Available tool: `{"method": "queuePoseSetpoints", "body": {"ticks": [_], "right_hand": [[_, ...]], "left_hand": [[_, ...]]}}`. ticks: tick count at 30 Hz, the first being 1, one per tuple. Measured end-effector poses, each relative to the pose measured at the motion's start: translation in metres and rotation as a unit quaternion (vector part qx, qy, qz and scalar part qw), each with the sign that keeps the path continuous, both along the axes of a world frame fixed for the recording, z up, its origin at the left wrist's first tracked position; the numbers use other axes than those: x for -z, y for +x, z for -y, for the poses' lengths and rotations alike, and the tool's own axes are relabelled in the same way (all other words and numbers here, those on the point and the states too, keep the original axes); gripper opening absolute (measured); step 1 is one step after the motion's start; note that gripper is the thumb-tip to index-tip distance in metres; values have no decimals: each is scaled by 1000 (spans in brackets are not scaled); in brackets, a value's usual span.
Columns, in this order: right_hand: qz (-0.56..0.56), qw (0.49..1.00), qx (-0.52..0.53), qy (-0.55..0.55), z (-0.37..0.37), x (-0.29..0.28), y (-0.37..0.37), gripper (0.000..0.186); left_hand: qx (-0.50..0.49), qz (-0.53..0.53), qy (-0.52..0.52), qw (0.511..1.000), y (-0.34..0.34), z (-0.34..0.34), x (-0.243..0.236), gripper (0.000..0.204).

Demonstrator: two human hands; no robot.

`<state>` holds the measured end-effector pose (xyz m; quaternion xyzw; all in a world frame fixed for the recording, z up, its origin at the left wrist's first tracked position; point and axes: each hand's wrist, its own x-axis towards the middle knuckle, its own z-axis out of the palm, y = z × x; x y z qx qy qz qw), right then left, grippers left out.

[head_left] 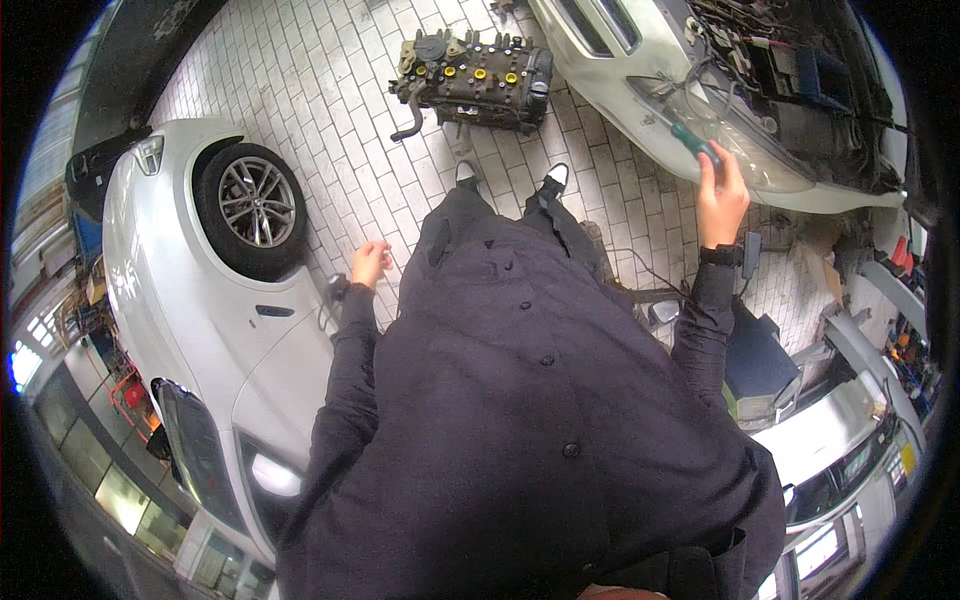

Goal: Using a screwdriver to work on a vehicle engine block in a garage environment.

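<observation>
My right hand [724, 205] is raised at the right, closed around the green handle of a screwdriver [690, 138]. The tool's thin shaft points up and left, across the headlight [735, 130] of a pale car front [600, 75]; I cannot tell whether its tip touches. Lower at the left, my left hand [371, 264] hangs loosely curled, fingers slightly apart and nothing visible in them. It is nearest to the silver car [200, 300] and its wheel [258, 203].
An engine [475, 82] with yellow rings on top sits ahead on the tiled floor [330, 90]. The pale car's engine bay [770, 70] lies exposed with loose cables. A dark box [760, 365] and a white car [820, 440] are at the lower right.
</observation>
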<state>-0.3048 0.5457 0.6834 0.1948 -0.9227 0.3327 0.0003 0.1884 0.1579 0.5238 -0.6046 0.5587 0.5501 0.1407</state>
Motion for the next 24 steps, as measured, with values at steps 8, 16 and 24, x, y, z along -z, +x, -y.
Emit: {"method": "queuePoseSetpoints", "body": {"ticks": [8,16,24], "right_hand": [[-86,996,-28,-27,68,-5,9,26],[6,995,-100,22,180,18,43,27],[77,975,-194,80,274,119,32,28]], "left_hand": [[-216,28,80,973,86,13,36,21],[-160,-100,31,982,-5,113,70,22],[-24,-236,125,963,-168,74,93,22]]}}
